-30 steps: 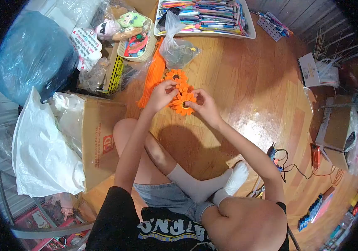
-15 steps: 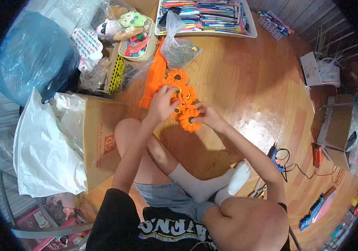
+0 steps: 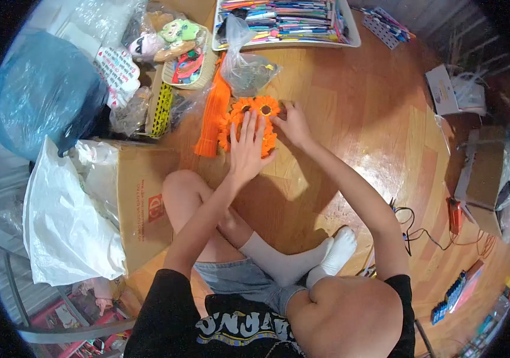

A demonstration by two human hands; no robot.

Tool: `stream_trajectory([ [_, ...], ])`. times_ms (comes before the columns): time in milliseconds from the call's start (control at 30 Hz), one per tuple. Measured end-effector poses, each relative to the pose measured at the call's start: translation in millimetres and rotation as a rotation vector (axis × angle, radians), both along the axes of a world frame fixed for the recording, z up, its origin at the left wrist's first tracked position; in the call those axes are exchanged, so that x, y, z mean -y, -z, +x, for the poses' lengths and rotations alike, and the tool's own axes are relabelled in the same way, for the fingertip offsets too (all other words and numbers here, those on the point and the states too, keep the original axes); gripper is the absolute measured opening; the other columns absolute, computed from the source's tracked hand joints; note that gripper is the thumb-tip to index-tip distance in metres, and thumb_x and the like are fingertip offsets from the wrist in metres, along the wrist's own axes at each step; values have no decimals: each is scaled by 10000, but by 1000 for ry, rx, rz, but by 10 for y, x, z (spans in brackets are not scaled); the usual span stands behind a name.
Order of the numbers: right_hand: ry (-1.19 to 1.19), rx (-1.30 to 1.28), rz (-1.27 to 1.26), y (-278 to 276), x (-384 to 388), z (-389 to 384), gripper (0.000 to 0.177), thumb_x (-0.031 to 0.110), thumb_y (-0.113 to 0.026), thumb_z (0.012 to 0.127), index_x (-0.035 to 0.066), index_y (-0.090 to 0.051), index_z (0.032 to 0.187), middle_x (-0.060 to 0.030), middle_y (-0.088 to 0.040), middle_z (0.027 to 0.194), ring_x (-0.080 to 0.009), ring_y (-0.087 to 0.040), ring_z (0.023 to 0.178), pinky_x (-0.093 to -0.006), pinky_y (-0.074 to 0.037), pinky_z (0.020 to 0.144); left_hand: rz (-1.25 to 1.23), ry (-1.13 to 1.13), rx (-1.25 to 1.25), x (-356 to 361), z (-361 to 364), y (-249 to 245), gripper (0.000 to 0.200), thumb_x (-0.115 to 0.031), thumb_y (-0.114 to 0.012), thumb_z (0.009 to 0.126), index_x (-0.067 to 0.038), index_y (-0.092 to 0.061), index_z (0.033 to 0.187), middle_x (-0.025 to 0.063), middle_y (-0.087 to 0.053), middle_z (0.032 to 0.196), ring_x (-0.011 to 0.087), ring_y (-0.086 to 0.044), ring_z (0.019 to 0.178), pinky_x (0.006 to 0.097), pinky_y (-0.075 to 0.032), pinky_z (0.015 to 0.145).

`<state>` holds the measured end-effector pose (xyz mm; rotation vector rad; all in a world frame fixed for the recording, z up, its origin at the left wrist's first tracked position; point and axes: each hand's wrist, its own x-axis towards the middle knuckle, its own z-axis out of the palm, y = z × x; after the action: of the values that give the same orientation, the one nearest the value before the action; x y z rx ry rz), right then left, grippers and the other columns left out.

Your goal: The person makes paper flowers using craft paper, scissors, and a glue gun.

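Note:
A cluster of orange artificial flowers (image 3: 266,107) with dark centres lies on the wooden floor in front of me. My left hand (image 3: 247,148) rests over the cluster, its fingers stretched out and apart, hiding several blooms. At the cluster's upper right, my right hand (image 3: 293,126) has its thumb at the petals' edge, with the index finger raised away from it. Just left of the flowers is a bundle of orange pipe cleaners (image 3: 213,116). A clear plastic bag (image 3: 250,74) sits behind them.
At the back stands a white tray (image 3: 357,36) packed with colourful pens. A basket (image 3: 208,67) of small items and a cardboard box (image 3: 141,203) are to the left. Cables and a red tool (image 3: 454,216) lie right. A blue bag (image 3: 46,89) fills the far left.
My left hand has flattened over the flowers. My right hand has moved up and away from the lower bloom to the upper right one. The flowers now sit in a more compact cluster.

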<state>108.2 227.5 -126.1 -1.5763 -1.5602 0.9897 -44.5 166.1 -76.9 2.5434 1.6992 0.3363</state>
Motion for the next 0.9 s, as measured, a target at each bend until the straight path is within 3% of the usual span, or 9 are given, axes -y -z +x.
stream_trajectory([
  [133, 161, -25, 187, -214, 295, 395, 350, 249, -635, 802, -31, -584, 1005, -187, -555, 981, -312, -545, 958, -360, -422, 857, 31, 181, -111, -160, 124, 51, 787, -442, -584, 763, -62, -292, 1388, 126, -232, 1464, 268, -185, 1365, 520, -156, 1076],
  [200, 2, 20, -203, -826, 704, 889, 253, 210, -574, 848, -25, -596, 938, -146, -565, 896, -271, -553, 871, -338, -428, 762, 89, 121, -220, -224, 85, 227, 739, -440, -560, 790, -73, -311, 1380, 122, -273, 1447, 253, -208, 1359, 517, -170, 1074],
  [267, 158, -172, -139, -968, 1376, 1449, 191, 148, -515, 878, -25, -598, 876, -116, -552, 821, -237, -543, 785, -314, -418, 684, 31, 110, -205, -222, 117, 137, 696, -386, -582, 806, -83, -324, 1377, 86, -260, 1462, 230, -223, 1355, 505, -163, 1073],
  [333, 346, -28, -3, -1211, 2083, 1910, 106, 15, -515, 840, -29, -590, 900, -127, -538, 849, -241, -553, 775, -309, -442, 715, 79, 135, -87, -202, 123, 82, 680, -330, -615, 799, -88, -339, 1371, 100, -287, 1446, 235, -235, 1350, 478, -171, 1075],
  [433, 521, 236, -149, -1313, 2975, 2488, 182, -41, -517, 803, -14, -574, 974, -131, -551, 919, -274, -559, 814, -331, -457, 733, 204, 81, -91, -37, 328, -204, 655, -348, -615, 790, -75, -368, 1331, 144, -354, 1372, 293, -292, 1297, 511, -239, 1029],
  [633, 130, 1068, -125, -843, 3512, 2675, 343, 54, -484, 772, 33, -543, 1110, -73, -563, 1047, -216, -517, 972, -344, -391, 835, -44, 344, 311, 947, 1225, -105, 443, -204, -649, 762, -65, -492, 1153, 162, -456, 1146, 333, -410, 1098, 466, -304, 952],
  [733, 102, 1067, -119, -682, 3448, 2807, 382, 41, -501, 756, 57, -535, 1136, -56, -562, 1079, -207, -512, 968, -339, -385, 827, -140, 428, 255, 1277, 1625, -338, 389, -199, -645, 767, -62, -507, 1103, 159, -469, 1099, 323, -425, 1073, 460, -321, 924],
  [800, 83, 1007, -55, -762, 3372, 2928, 361, 65, -546, 762, 55, -551, 1123, -62, -583, 1055, -225, -532, 941, -347, -380, 831, -193, 286, 493, 1323, 1726, -358, 339, -190, -632, 781, -56, -524, 1073, 152, -474, 1068, 327, -431, 1056, 439, -331, 910],
  [900, 380, 215, -137, -702, 3308, 3003, 260, 155, -584, 842, 9, -581, 1057, -120, -618, 969, -269, -568, 915, -380, -388, 879, -276, 63, 740, 1258, 1838, -391, 246, -125, -607, 802, -30, -549, 1022, 131, -499, 1015, 288, -481, 990, 365, -364, 879],
])
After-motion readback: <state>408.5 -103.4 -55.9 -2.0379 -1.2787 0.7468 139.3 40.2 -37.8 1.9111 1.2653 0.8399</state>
